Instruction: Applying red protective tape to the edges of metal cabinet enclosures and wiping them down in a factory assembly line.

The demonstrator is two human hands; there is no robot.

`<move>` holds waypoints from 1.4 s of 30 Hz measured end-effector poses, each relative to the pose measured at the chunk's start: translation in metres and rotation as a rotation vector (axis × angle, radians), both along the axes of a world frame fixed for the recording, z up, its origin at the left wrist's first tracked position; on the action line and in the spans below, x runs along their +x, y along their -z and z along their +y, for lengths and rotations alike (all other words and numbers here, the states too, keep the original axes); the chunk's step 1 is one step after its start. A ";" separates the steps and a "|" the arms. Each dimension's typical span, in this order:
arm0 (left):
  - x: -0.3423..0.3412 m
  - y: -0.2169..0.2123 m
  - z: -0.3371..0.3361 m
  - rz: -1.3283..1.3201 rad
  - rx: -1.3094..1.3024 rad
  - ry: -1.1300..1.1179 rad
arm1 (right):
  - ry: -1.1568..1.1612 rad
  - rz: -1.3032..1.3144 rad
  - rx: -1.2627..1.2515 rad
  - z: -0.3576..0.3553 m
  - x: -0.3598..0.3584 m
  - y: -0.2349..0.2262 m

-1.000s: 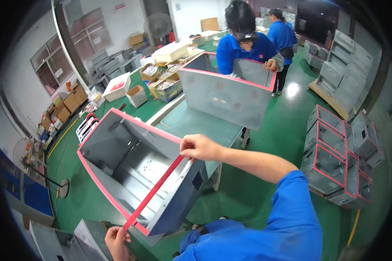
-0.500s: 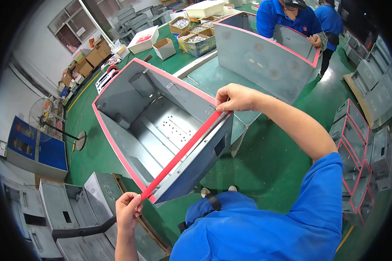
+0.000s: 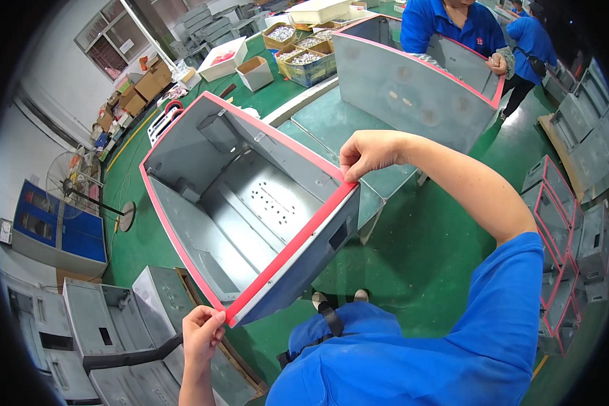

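Head view. Large open-topped box of grey sheet metal (image 3: 301, 271) sits at an angle on a green-topped table (image 3: 379, 193), its near corner standing out past the tabletop. A flat red strip (image 3: 284, 254) runs straight along the box's near edge, corner to corner; pinkish-red edging (image 3: 174, 240) lines the other rim edges. Left hand (image 3: 201, 333): thumb and fingers pinched on the strip's lower-left end, at the corner. Right hand (image 3: 372, 154): narrow pinch on the far end, at the opposite corner. Whether the strip's middle lies flush is hard to judge from here.

Room: green floor (image 3: 419, 271) stretches from the table to stacked red-edged grey boxes (image 3: 553, 254), right. Tighter lower left, where grey metal cabinets (image 3: 105, 318) stand near the left forearm. A second grey metal box (image 3: 413, 91) stands beyond, a co-worker (image 3: 453, 30) behind it.
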State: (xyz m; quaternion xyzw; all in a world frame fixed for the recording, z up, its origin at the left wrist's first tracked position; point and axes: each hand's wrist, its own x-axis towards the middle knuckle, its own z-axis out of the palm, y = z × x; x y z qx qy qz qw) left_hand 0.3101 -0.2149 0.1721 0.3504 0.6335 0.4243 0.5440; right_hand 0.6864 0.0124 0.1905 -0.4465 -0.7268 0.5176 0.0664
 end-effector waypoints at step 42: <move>0.006 0.000 0.004 -0.087 -0.037 -0.062 | -0.317 -0.021 0.010 0.026 0.000 -0.009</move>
